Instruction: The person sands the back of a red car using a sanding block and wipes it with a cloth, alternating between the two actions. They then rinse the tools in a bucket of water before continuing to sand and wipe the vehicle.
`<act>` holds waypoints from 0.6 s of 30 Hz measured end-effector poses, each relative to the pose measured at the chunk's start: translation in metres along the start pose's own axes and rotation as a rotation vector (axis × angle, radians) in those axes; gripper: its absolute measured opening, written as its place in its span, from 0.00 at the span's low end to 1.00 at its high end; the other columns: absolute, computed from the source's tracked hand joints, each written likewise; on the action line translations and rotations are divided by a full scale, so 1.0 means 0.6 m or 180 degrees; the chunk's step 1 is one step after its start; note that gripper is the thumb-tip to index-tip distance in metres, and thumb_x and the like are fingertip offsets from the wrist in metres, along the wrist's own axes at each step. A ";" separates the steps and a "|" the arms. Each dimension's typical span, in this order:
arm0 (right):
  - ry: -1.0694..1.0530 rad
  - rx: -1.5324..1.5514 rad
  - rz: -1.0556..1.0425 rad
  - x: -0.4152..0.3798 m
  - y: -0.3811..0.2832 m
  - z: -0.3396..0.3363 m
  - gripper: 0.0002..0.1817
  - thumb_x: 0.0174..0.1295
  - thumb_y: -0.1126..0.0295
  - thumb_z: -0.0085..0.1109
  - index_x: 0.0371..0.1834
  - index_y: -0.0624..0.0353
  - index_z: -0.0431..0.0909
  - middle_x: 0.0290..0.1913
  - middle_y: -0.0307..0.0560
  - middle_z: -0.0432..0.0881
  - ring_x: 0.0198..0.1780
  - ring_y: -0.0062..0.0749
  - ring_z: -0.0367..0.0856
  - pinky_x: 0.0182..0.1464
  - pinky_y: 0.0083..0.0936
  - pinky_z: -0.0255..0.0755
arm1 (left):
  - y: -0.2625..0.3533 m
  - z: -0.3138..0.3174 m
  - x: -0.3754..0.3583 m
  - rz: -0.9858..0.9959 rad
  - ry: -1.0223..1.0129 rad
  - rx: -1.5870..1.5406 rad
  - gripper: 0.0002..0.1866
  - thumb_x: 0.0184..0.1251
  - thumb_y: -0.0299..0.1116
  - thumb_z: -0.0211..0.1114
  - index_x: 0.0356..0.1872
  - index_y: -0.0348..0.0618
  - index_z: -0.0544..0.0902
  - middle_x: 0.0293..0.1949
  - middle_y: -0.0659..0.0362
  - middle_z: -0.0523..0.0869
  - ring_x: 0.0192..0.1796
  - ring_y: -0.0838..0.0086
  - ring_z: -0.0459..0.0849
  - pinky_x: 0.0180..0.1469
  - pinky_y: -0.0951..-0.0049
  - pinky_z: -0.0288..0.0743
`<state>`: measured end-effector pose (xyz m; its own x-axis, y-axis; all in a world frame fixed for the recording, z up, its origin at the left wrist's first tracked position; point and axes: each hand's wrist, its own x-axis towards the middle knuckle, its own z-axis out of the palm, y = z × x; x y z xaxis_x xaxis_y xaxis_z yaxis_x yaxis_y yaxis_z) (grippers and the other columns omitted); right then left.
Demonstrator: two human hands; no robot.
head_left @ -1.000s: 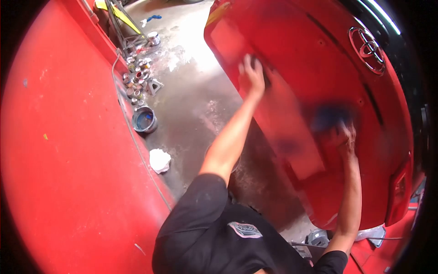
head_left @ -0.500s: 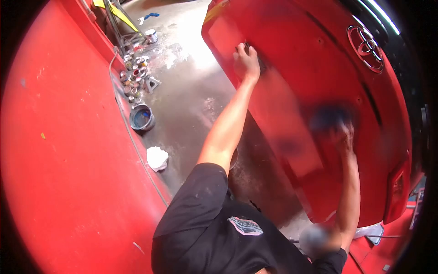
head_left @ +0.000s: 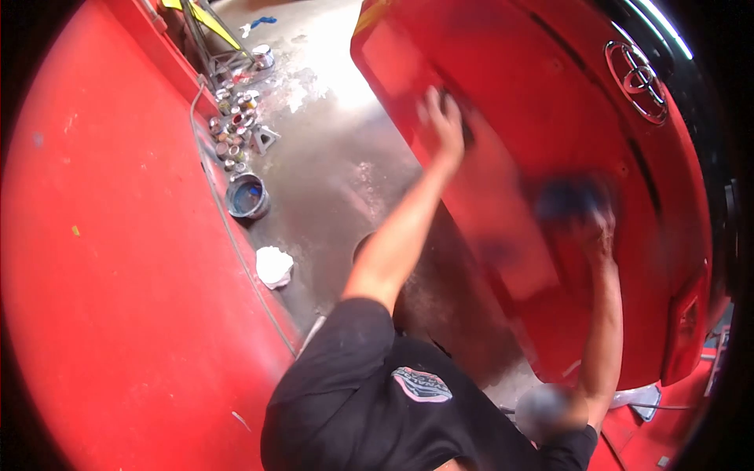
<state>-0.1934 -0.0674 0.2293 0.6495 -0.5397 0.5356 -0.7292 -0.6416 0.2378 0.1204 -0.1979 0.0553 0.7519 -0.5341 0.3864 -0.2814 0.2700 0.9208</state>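
Note:
My left hand reaches far out over the lower part of a red car's rear panel. Its fingers curl over a small dark pad, pressed to the paint beside a paler, dull strip. Farther right, my right hand rests at the same panel. At its fingertips is a soft-edged dark blue, cloth-like thing, too blurred to show its exact kind. The chrome emblem sits above both hands.
Several paint cans line the floor by the red wall. Near them stand a grey bucket and a crumpled white bundle. A cable runs along the wall's foot. A red tail light is at the panel's right edge.
My left hand has slid along the panel with the dark pad, rightward and a little toward me. The right hand stays nearly in place.

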 end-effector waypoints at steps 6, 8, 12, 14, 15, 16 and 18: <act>-0.0126 -0.0046 0.0034 -0.011 0.013 0.008 0.34 0.52 0.76 0.68 0.68 0.54 0.86 0.70 0.59 0.77 0.74 0.66 0.73 0.82 0.65 0.64 | 0.039 -0.055 -0.078 -0.0112 -0.0396 0.0250 0.24 0.84 0.44 0.64 0.72 0.42 0.80 0.67 0.39 0.85 0.70 0.41 0.83 0.70 0.47 0.78; -0.0170 0.0062 0.0065 -0.007 0.019 0.012 0.34 0.51 0.76 0.69 0.68 0.54 0.86 0.70 0.59 0.78 0.74 0.66 0.73 0.82 0.65 0.63 | 0.084 -0.033 0.032 -0.0391 -0.0226 0.0377 0.18 0.84 0.45 0.62 0.64 0.48 0.80 0.50 0.44 0.88 0.56 0.39 0.88 0.56 0.43 0.82; -0.0118 0.0034 0.0005 0.005 -0.001 -0.005 0.34 0.50 0.75 0.70 0.67 0.54 0.87 0.70 0.59 0.78 0.75 0.65 0.73 0.83 0.64 0.62 | 0.028 -0.011 -0.032 -0.0110 -0.0056 -0.0024 0.21 0.83 0.43 0.65 0.67 0.42 0.81 0.55 0.41 0.88 0.65 0.41 0.85 0.66 0.46 0.79; -0.0042 0.0001 -0.0001 0.003 0.004 0.002 0.33 0.51 0.75 0.70 0.66 0.54 0.87 0.70 0.59 0.78 0.75 0.65 0.73 0.82 0.64 0.63 | 0.037 -0.067 -0.168 0.0013 -0.0363 0.0372 0.27 0.82 0.40 0.66 0.76 0.41 0.77 0.64 0.40 0.87 0.72 0.42 0.81 0.74 0.47 0.75; -0.0005 -0.0042 -0.0006 0.000 0.005 0.005 0.32 0.51 0.75 0.71 0.66 0.54 0.87 0.70 0.59 0.78 0.75 0.65 0.73 0.82 0.64 0.63 | 0.056 -0.088 -0.180 0.0173 -0.0387 0.0326 0.25 0.83 0.40 0.66 0.74 0.40 0.78 0.64 0.40 0.87 0.71 0.41 0.81 0.74 0.47 0.75; 0.0002 -0.0055 -0.0007 -0.003 0.006 0.005 0.32 0.51 0.75 0.71 0.66 0.54 0.87 0.70 0.59 0.78 0.75 0.65 0.73 0.82 0.64 0.63 | 0.074 -0.101 -0.180 0.0319 -0.0408 0.0269 0.24 0.83 0.41 0.65 0.72 0.39 0.79 0.64 0.40 0.87 0.70 0.41 0.82 0.73 0.46 0.75; 0.0027 -0.0150 -0.0092 -0.003 0.010 0.004 0.33 0.51 0.75 0.71 0.66 0.53 0.87 0.71 0.58 0.77 0.75 0.65 0.72 0.81 0.62 0.65 | 0.068 -0.059 -0.088 0.0138 -0.0350 0.0162 0.23 0.83 0.41 0.65 0.69 0.39 0.79 0.62 0.41 0.88 0.70 0.41 0.82 0.72 0.46 0.75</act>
<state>-0.1984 -0.0712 0.2279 0.6688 -0.5164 0.5348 -0.7196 -0.6305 0.2911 0.0903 -0.1300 0.0707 0.6694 -0.6081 0.4268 -0.3443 0.2552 0.9035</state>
